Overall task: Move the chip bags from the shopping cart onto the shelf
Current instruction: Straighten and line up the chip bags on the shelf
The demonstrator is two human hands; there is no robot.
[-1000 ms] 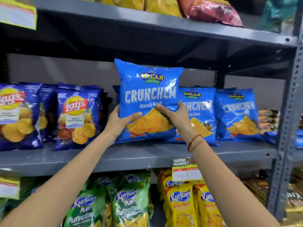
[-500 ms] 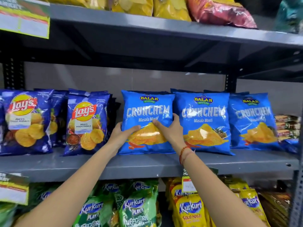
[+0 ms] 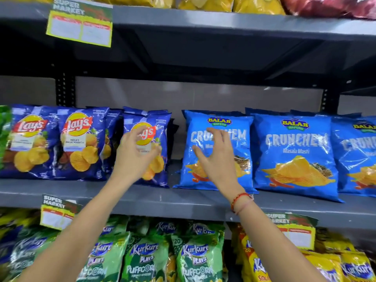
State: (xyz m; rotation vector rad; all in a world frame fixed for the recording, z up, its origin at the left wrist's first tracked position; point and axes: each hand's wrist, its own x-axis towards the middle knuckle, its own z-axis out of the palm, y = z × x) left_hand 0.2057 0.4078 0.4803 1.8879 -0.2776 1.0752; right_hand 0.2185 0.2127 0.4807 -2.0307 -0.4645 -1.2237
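Observation:
A light blue Crunchem chip bag [image 3: 242, 159] stands upright on the grey middle shelf [image 3: 183, 202], left of two matching bags [image 3: 295, 155]. My right hand [image 3: 215, 159] hovers in front of it with fingers spread, holding nothing. My left hand [image 3: 134, 157] is raised in front of a dark blue Lay's bag [image 3: 160, 137], fingers loosely apart and empty. A narrow gap separates the Lay's bags from the Crunchem bags. The shopping cart is out of view.
More Lay's bags [image 3: 77, 141] fill the left of the middle shelf. Green and yellow Kurkure bags [image 3: 195, 259] crowd the shelf below. Yellow bags sit on the top shelf [image 3: 203, 19]. Price tags [image 3: 79, 25] hang from shelf edges.
Both hands have let go of the Crunchem bag, which now stands on the shelf. The hands pulled back and opened, the left one drifting left in front of the Lay's bag.

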